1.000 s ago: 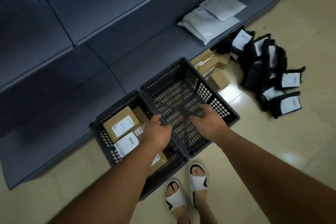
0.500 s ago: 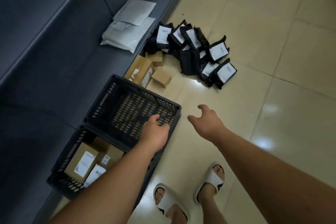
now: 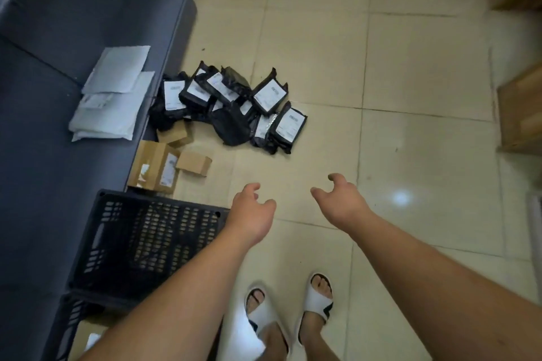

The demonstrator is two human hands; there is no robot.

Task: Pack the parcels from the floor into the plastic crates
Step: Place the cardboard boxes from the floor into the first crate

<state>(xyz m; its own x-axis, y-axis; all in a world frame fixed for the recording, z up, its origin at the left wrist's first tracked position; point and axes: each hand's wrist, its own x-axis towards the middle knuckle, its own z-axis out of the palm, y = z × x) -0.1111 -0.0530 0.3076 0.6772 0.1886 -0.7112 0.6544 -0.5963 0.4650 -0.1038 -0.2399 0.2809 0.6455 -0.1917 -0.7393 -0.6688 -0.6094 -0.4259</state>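
both hands — left hand (image 3: pixel 252 214), right hand (image 3: pixel 341 202) — are held loose and empty beside the dark slotted plastic crate (image 3: pixel 146 240), the black plastic mailer parcels (image 3: pixel 234 108) heaped beyond it.

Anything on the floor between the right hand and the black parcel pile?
Nothing: head view shows only bare tile between the right hand and the black parcel pile. The hand holds nothing.

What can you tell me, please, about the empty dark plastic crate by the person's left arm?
The dark perforated plastic crate stands upright on the tiled floor against the grey shelf base, its lattice walls and slotted bottom bare inside. Its near corner is hidden behind the left forearm; whether they touch is unclear. A second crate holding cardboard boxes adjoins its near side, and brown cardboard boxes lie just beyond its far rim.
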